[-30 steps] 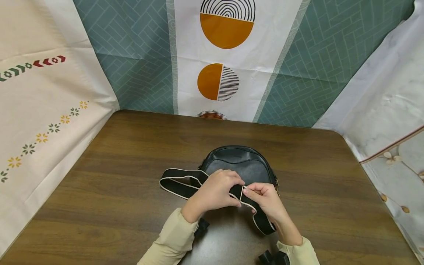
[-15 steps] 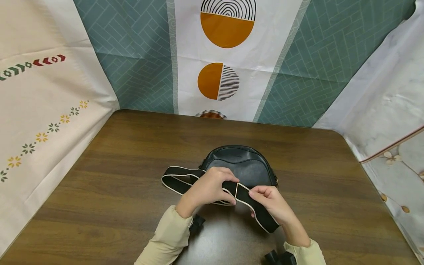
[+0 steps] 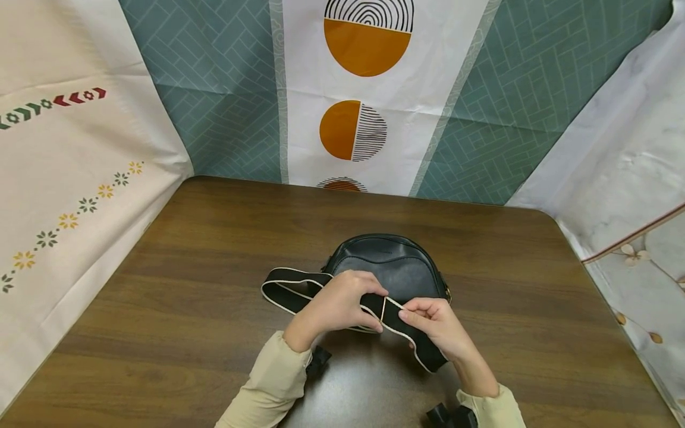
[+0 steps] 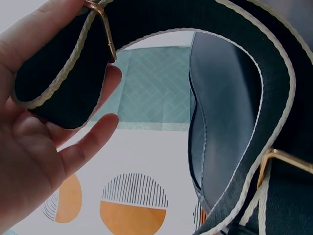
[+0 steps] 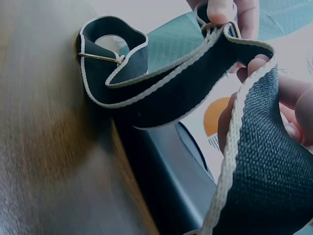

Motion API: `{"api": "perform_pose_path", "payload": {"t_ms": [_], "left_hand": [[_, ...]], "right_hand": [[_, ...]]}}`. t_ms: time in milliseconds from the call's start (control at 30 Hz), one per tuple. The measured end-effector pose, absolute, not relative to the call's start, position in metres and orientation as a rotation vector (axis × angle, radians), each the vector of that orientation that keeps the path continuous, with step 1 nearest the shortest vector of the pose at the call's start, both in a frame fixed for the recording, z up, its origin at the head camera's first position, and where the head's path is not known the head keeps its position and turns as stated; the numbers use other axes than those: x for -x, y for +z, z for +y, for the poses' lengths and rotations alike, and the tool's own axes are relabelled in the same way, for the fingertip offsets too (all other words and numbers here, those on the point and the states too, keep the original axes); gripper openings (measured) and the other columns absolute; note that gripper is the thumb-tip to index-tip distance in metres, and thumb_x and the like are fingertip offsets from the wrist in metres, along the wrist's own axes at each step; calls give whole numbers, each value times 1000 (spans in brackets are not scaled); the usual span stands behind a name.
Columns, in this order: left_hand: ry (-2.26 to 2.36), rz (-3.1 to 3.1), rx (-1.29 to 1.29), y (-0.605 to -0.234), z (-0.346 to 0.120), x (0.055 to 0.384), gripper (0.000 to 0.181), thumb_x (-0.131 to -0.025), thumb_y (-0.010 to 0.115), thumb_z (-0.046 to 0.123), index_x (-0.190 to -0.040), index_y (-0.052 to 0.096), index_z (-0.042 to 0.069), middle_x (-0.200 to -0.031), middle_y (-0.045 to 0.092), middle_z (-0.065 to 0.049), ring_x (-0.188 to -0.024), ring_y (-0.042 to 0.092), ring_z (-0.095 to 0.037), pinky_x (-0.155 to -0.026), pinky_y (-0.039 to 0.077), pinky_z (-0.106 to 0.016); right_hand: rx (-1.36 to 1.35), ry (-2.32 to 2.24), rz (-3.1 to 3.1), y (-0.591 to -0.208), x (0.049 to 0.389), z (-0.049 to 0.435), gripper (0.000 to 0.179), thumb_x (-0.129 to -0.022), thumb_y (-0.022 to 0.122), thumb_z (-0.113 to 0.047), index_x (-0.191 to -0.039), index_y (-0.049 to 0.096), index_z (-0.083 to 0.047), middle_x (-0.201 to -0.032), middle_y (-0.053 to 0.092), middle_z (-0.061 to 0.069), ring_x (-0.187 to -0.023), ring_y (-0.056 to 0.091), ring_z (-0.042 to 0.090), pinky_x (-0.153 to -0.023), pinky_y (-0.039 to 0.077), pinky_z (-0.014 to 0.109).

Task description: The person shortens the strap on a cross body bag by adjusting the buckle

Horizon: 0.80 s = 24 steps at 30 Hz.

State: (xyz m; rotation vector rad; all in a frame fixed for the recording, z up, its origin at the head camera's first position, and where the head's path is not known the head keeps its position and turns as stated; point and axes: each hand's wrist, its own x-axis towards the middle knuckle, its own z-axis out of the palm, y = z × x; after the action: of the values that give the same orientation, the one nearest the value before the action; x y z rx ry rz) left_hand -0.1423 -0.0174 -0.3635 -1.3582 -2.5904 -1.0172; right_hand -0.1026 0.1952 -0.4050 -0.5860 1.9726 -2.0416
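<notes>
A black leather bag (image 3: 382, 270) with a rounded top lies on the table, both hands in front of it. Its wide black strap (image 3: 423, 351) has cream edging. My left hand (image 3: 339, 303) pinches the strap at a thin gold slider buckle (image 3: 383, 310), between thumb and fingers. To the right of the buckle, my right hand (image 3: 439, 327) pinches the strap by its upper edge. Seen from the left wrist, the strap folds inside the palm below the gold buckle (image 4: 108, 36). Another gold fitting (image 5: 98, 58) sits on the strap's loop in the right wrist view.
The brown wooden table (image 3: 214, 249) reaches back to a patterned cloth (image 3: 230, 119) hanging behind it. White cloths hang at both sides. A strap loop (image 3: 283, 291) extends left of the left hand. Dark wrist-worn devices (image 3: 452, 416) show at the sleeves.
The left hand has shifted slightly left with the buckle, and the right hand has slid a little along the strap, away from the buckle. More strap shows between them. Both are nearly still lately.
</notes>
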Motion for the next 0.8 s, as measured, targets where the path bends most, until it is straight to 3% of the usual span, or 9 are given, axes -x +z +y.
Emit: {"api": "perform_pose_path", "payload": {"t_ms": [433, 800], "left_hand": [[-791, -2533, 1390, -364, -7, 139, 46, -55, 83, 35, -91, 71, 10, -86, 64, 3, -82, 58, -11, -76, 41, -28], [-940, -2490, 1392, -367, -16, 142, 46, -56, 84, 32, -92, 70, 7, -87, 64, 2, -83, 58, -11, -80, 42, -25]], "right_hand": [[601, -2050, 1984, -403, 108, 184, 20, -88, 50, 2, -79, 50, 20, -61, 58, -3, -43, 52, 8, -41, 45, 25], [662, -1907, 1890, -400, 107, 206, 22, -90, 46, 3, -91, 49, 24, -71, 64, 1, -55, 61, 12, -49, 49, 26]]}}
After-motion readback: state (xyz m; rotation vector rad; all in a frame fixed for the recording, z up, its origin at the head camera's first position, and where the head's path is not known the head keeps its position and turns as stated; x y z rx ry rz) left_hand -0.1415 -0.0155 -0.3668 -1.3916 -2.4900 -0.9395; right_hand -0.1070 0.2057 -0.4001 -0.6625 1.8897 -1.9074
